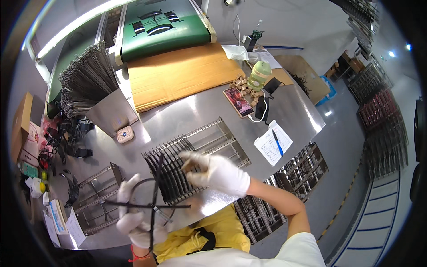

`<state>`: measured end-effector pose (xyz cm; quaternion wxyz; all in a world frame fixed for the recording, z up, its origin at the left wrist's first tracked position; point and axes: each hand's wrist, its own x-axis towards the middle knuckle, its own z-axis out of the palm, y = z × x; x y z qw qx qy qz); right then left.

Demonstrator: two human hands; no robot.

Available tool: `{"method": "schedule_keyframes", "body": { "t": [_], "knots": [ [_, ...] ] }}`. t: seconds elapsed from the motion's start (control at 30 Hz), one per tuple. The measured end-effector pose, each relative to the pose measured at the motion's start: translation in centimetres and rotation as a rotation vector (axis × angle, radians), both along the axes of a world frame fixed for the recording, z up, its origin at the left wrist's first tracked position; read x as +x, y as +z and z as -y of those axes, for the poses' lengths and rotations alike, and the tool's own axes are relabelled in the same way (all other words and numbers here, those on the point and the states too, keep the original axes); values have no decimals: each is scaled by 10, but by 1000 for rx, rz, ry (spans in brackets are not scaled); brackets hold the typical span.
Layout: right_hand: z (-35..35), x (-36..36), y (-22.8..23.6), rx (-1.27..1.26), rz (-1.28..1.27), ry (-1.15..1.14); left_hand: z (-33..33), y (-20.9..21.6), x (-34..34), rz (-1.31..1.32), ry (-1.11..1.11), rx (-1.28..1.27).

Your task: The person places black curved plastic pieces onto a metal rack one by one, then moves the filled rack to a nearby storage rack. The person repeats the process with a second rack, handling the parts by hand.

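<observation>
At left on the worktop [187, 112], a metal rack [101, 198] stands bare; the left hand [133, 216], fingers curled, grips a crossed dark frame [154, 205] near the edge. Dark strips [171, 178] fill the slotted rack's [230, 140] left part; its right part seems left to fill. Over them, elbow bent, the right hand [218, 172] curls, its grasp unclear.

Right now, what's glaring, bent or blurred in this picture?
Head view throughout: the lamp shines white at upper left, glare whitens patches of the steel tabletop, straight edges bow toward the dark rim; the left hand looks slightly soft.
</observation>
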<state>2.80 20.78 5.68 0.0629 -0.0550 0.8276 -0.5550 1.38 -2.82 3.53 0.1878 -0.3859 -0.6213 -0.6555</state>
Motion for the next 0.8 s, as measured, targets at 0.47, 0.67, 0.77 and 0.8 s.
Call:
{"method": "schedule_keyframes", "body": {
  "t": [0.47,0.67,0.77,0.8],
  "knots": [
    [-144,-18,46,-505,-83,-624,-29,4,-2,59,-119,-493],
    [63,-7,24,-146,-273,81,-38,-4,37,648,-356,-244],
    [105,-22,37,-303,-342,64,-28,-13,44,134,-208,-450],
    [118,-26,43,-197,-408,184,-21,-10,49,202,-194,-408]
  ]
}}
